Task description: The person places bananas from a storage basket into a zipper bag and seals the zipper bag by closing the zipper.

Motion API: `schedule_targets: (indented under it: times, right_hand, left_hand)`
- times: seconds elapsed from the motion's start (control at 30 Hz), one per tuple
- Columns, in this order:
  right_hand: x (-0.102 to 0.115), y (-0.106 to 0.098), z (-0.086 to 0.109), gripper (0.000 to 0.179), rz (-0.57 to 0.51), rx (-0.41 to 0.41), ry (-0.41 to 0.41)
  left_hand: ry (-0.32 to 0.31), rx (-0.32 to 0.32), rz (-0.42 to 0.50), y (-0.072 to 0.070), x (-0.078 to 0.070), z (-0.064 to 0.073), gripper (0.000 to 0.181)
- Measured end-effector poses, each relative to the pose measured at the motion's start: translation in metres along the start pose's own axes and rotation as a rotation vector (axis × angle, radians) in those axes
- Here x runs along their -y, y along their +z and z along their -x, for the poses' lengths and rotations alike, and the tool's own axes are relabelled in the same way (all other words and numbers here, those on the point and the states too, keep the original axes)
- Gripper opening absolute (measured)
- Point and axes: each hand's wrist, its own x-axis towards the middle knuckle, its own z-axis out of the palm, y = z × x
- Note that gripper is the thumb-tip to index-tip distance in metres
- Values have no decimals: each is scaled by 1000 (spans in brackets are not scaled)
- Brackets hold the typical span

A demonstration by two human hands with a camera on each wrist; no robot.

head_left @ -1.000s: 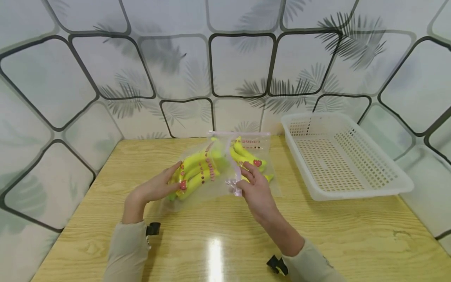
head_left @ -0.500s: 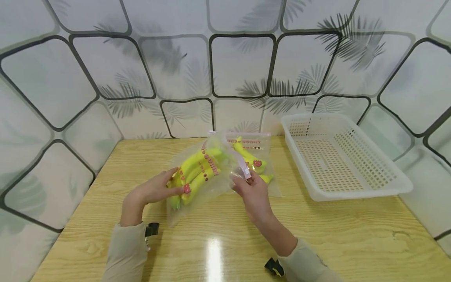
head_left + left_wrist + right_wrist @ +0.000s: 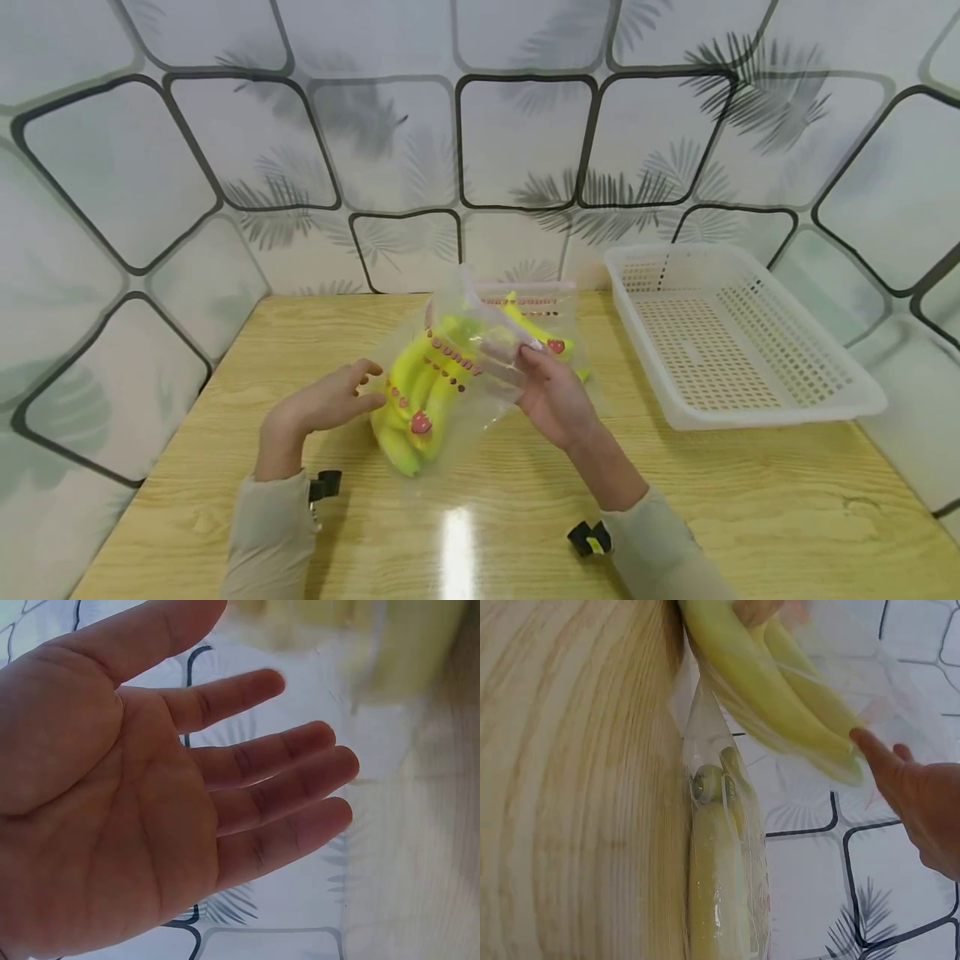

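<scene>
A clear zip bag with pink print holds a bunch of yellow bananas (image 3: pixel 423 383) and is tilted, its lower end toward me. My right hand (image 3: pixel 557 396) grips the bag's zip edge with thumb and fingers. In the right wrist view, that hand (image 3: pixel 922 795) is at the bag's side by the banana tips. My left hand (image 3: pixel 324 404) is just left of the bag, fingers apart, holding nothing. The left wrist view has its bare palm (image 3: pixel 150 787) with the fingers extended. A second bag of bananas (image 3: pixel 716 877) lies on the table behind the first.
A white plastic basket (image 3: pixel 772 412) with a perforated bottom stands at the right rear of the wooden table (image 3: pixel 525 533). A patterned wall covering (image 3: pixel 525 142) rises close behind and along both sides.
My right hand has drawn the bag's zip edge up and to the right. The bananas have turned steeper, their lower end swinging toward me. My left hand has come off the bag.
</scene>
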Motion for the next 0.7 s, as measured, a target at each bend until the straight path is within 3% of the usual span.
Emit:
schedule_targets:
  times: [0.17, 0.27, 0.37, 0.53, 0.7]
  right_hand:
    - [10, -15, -4, 49, -127, 276, 11]
    - [17, -21, -5, 53, -174, 346, 24]
    - [26, -26, -4, 58, -207, 358, 29]
    - [41, -37, -1, 55, -251, 386, 20]
    - [54, -44, 5, 44, -277, 403, 5]
  left_hand:
    - [-67, 24, 71, 6, 2, -3, 84]
    - [-61, 28, 131, 12, 0, -7, 104]
    - [-30, 22, 155, 19, -5, -14, 115]
    - [17, 4, 150, 27, -12, -25, 112]
    - [74, -14, 162, 28, -17, -28, 86]
